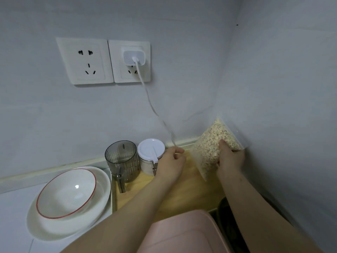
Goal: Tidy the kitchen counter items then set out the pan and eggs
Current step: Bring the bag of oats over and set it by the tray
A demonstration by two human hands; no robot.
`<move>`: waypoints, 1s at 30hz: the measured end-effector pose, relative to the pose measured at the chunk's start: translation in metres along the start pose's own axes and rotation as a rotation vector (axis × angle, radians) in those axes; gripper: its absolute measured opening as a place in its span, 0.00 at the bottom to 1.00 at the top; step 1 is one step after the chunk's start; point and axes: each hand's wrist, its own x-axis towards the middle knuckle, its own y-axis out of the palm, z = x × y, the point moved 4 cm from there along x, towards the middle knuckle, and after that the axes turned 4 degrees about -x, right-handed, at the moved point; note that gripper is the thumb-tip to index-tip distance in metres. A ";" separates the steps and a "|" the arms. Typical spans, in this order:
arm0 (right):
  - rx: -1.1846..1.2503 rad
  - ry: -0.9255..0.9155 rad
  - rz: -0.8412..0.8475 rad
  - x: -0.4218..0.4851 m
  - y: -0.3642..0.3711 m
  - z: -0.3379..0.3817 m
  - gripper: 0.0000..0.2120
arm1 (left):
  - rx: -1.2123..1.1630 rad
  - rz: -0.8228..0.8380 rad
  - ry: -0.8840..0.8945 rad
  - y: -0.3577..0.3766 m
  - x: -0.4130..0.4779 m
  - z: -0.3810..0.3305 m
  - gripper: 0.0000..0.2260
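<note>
Right hand (230,157) gripping tilted oats box (215,143) in the wall corner, above the wooden tray (182,190). Left hand (170,161) pinching the charger cable (145,92) beside the white-lidded jar (151,152). Bowls (69,199) stacking at left.

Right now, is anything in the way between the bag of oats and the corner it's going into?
Nothing visible. The right hand already holds the oats bag against the corner wall. The charger cable, pinched by the left hand, hangs beside it.
</note>
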 end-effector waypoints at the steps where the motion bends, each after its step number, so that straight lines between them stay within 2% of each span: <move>1: 0.007 0.001 0.000 0.003 0.001 -0.001 0.24 | -0.037 -0.007 -0.008 0.002 0.001 0.003 0.06; 7: 0.031 0.063 -0.010 0.012 0.010 -0.008 0.22 | -0.118 -0.040 -0.104 0.006 0.003 0.025 0.10; 14: 0.016 0.064 -0.021 0.020 0.011 -0.011 0.20 | -0.159 0.003 -0.176 0.012 0.006 0.023 0.07; 16: -0.027 0.076 0.004 0.021 0.009 -0.014 0.24 | -0.161 0.008 -0.187 0.013 0.006 0.023 0.06; 19: -0.174 0.126 0.053 0.020 0.005 -0.024 0.36 | -0.154 0.016 -0.185 0.013 0.005 0.023 0.06; 22: -0.253 0.151 0.068 0.018 0.002 -0.030 0.41 | -0.147 0.013 -0.167 0.013 0.004 0.023 0.09; 26: -0.251 0.159 0.022 0.011 -0.001 -0.031 0.37 | -0.170 -0.002 -0.162 0.010 0.001 0.019 0.08; 30: -0.259 0.209 0.024 -0.004 -0.005 -0.027 0.29 | -0.200 0.007 -0.157 0.008 -0.005 0.011 0.06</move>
